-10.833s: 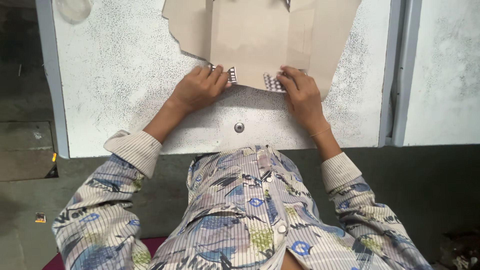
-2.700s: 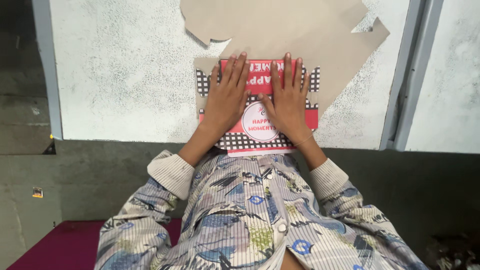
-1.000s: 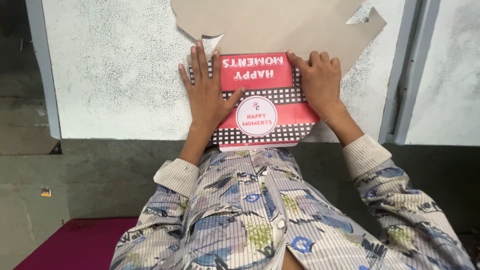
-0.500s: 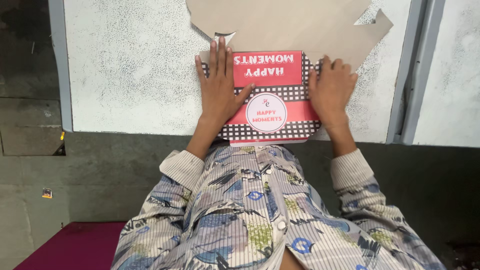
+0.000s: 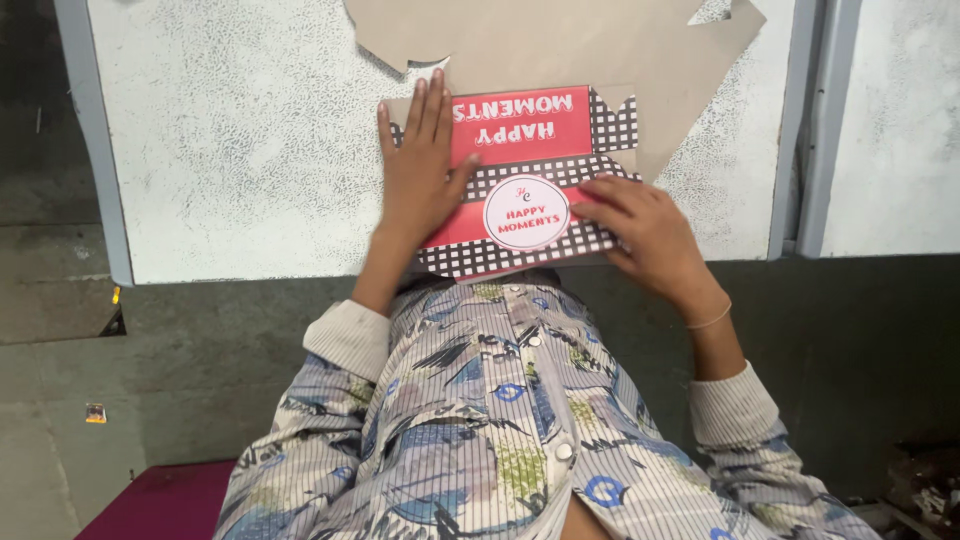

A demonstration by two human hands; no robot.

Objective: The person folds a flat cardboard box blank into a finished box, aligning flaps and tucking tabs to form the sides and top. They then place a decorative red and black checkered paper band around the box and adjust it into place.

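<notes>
The left hand [image 5: 420, 165] lies flat, fingers spread, pressing the left side of a red, black-checked cardboard sheet [image 5: 530, 180]. The right hand [image 5: 645, 235], fingers loosely bent, rests on its lower right edge without gripping. The sheet lies on the bench [image 5: 230, 160], over plain brown cardboard [image 5: 560, 40] beyond the fingertips. It looks light, thin and bendable, best held by its edges.

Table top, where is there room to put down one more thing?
The widest bare stretch of the white speckled table lies between its left edge and the left hand. A narrower strip lies right of the plain brown cardboard. The middle is crowded: both hands, the right hand too, press the red checked box.
</notes>
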